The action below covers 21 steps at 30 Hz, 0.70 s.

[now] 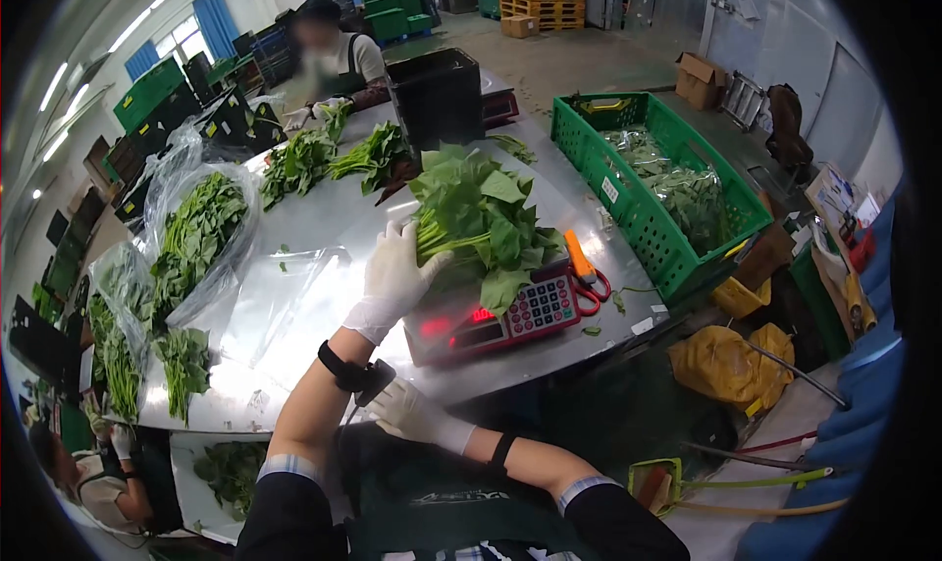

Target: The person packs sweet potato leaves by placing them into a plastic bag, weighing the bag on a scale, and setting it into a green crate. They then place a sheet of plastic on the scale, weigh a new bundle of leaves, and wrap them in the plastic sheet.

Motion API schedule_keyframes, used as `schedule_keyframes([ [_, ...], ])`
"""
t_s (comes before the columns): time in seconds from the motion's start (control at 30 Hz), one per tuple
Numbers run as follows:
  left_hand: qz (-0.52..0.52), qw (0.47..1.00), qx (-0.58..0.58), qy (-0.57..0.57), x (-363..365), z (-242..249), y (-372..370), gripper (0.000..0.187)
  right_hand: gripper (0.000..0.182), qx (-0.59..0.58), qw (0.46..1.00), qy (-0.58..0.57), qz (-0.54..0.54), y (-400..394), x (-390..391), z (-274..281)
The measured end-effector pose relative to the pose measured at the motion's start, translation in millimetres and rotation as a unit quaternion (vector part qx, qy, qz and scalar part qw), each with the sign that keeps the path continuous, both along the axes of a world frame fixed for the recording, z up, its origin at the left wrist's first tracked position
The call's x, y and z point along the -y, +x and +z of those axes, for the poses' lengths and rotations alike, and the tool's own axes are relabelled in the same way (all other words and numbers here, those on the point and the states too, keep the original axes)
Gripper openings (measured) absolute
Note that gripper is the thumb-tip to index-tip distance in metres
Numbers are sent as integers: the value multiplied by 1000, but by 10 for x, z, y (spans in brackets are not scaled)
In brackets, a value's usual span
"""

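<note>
My left hand (394,271), in a white glove, is closed around the stems of a bunch of leafy greens (481,208). The bunch is over the red electronic scale (496,316), its leaves covering part of the scale. Red digits glow on the display, partly blocked. My right hand (417,414), also gloved, is low in front of the table edge, just below the black device (371,382) strapped to my left wrist. Its fingers look loosely extended with nothing visible in them. Orange-handled scissors (591,291) lie beside the scale.
A green crate (657,208) with bagged greens stands at right. More greens (201,222) lie in clear plastic at left. A black bin (435,100) stands at the back of the metal table (294,296). One co-worker (339,65) is across it, another (98,482) at lower left.
</note>
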<state>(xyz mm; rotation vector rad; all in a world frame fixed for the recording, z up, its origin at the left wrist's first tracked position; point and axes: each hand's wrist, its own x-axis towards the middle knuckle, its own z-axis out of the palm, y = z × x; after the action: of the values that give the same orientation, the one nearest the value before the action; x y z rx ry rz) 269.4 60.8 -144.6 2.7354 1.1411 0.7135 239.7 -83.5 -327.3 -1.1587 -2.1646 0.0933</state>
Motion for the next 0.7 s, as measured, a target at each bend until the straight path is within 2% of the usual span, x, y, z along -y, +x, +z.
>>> schedule_keyframes([
  [0.1, 36, 997, -69, 25, -12, 151, -47, 66, 40, 14, 999, 43, -2, -21, -51, -28],
  [0.23, 46, 996, -75, 15, -130, -158, -36, 67, 42, 36, 998, 51, -23, -7, -2, -49],
  [0.3, 2, 1000, 15, -27, -196, -226, -69, 71, 43, 26, 999, 45, -14, -1, 0, -24],
  [0.33, 1, 999, 16, -31, -211, -230, -100, 71, 43, 27, 999, 41, -15, 1, 6, -17],
  [0.4, -93, 968, 172, -158, -218, -219, -201, 82, 44, -5, 998, -56, 18, -4, 35, -8],
  [0.43, -122, 959, 196, -165, -213, -172, -282, 91, 47, -121, 991, -46, 47, 64, 192, 160],
  [0.47, -122, 959, 196, -165, -222, -110, -386, 91, 46, -115, 991, -55, 41, 104, 357, 289],
  [0.53, -110, 982, 124, -91, -258, -49, -643, 92, 43, -153, 981, -59, 106, 262, 584, 413],
  [0.6, -82, 988, 101, -82, -359, -160, -855, 92, 39, -155, 977, -92, 117, 545, 803, 646],
  [0.7, -93, 989, 96, -69, -413, -279, -1020, 92, 35, -125, 989, -74, 17, 1172, 953, 1164],
])
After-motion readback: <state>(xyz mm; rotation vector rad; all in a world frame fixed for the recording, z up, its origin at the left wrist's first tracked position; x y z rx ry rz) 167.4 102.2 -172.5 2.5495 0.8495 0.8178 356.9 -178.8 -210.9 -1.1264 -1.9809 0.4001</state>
